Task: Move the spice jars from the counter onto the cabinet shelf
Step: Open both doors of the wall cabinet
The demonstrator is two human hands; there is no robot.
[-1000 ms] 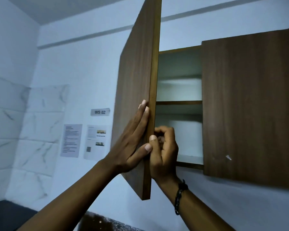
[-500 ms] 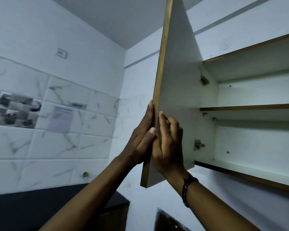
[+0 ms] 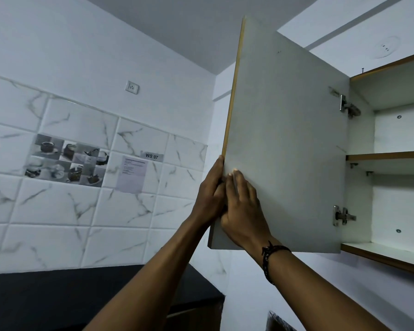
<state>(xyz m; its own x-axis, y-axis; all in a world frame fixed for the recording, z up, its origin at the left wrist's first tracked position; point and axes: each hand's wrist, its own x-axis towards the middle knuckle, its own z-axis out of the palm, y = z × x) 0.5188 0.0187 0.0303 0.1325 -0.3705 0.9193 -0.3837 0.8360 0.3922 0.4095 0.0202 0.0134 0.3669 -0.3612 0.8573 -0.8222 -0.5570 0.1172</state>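
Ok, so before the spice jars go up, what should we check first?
1. White-faced, wood-edged cabinet door swung wide open: ok.
2. White middle shelf with brown wooden edge has free space: ok as far as shown.
3. White bottom shelf is free: ok as far as shown.
4. Hands free for jars: not ok, the left hand and right hand both hold the door's edge.
5. Jars within reach: cannot tell, none in view.
6. Two metal hinges sound: cannot tell.
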